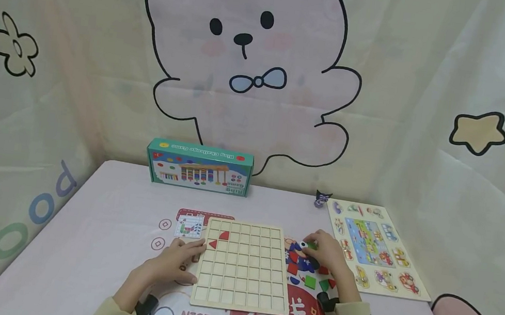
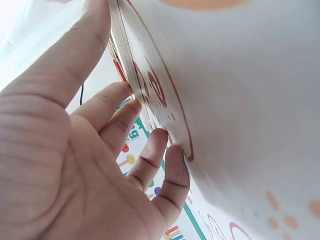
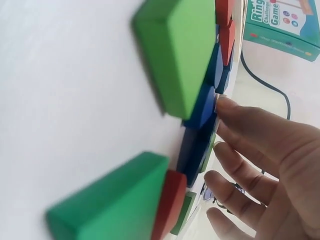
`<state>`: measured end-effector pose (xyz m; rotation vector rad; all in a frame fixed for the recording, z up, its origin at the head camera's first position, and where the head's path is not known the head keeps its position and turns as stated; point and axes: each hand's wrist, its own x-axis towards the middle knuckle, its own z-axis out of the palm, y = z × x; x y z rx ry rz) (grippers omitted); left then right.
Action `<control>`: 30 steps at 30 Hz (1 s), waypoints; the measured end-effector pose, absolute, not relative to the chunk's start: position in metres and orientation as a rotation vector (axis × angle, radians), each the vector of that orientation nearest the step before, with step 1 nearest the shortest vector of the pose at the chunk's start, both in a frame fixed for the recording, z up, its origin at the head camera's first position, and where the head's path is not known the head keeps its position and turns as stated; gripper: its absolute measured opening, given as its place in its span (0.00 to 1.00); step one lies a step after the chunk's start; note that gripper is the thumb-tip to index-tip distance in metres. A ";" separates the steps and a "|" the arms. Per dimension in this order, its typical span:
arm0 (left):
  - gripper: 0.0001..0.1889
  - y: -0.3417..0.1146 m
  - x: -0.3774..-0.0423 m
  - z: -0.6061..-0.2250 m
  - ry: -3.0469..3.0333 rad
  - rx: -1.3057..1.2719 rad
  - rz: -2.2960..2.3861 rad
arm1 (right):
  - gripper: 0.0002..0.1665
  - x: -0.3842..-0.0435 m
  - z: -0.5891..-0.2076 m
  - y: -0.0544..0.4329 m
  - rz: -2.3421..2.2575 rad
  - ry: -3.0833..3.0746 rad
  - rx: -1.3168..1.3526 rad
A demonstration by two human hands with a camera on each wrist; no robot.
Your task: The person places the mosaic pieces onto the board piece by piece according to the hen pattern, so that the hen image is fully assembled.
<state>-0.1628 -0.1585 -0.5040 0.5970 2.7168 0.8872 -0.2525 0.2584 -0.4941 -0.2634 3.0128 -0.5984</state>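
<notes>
One pale grid board (image 1: 241,283) lies flat at the lower centre of the head frame; its side edges run toward the upper edge of the frame, converging slightly. Sides look near equal; no clear long axis.

Two red pieces sit in its upper left part: a red quarter-round (image 1: 224,236), curved side toward the upper left of the frame, and, diagonally below and left, a red triangle (image 1: 213,244), apex pointing left.

Left hand (image 1: 172,261): at the board's left edge, thumb and index finger spread apart, both touching the edge.

Right hand (image 1: 328,250): right of the board, over loose coloured blocks, fingers bent downward. Right wrist view: thumb tip beside a blue block (image 3: 200,107); cannot tell whether anything is pinched.

A green square block (image 1: 310,282) lies near the board's right edge, its sides roughly parallel to it. A pattern card (image 1: 189,227) lies just beside the board's upper left corner.

Upper centre of the tabletop: green box (image 1: 199,171), long axis left to right. At right: picture puzzle board (image 1: 421,295), slanting toward the lower right.
</notes>
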 end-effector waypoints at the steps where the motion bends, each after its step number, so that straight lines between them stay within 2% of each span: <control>1: 0.41 -0.158 -0.163 -0.504 2.715 0.598 0.892 | 0.14 -0.252 -0.494 0.259 -0.597 3.013 -0.257; 7: 0.42 -0.158 -0.162 -0.504 2.704 0.601 0.928 | 0.14 -0.250 -0.489 0.256 -0.605 3.035 -0.262; 30: 0.41 -0.158 -0.163 -0.503 2.719 0.580 0.884 | 0.12 -0.239 -0.476 0.200 -0.747 3.004 -0.641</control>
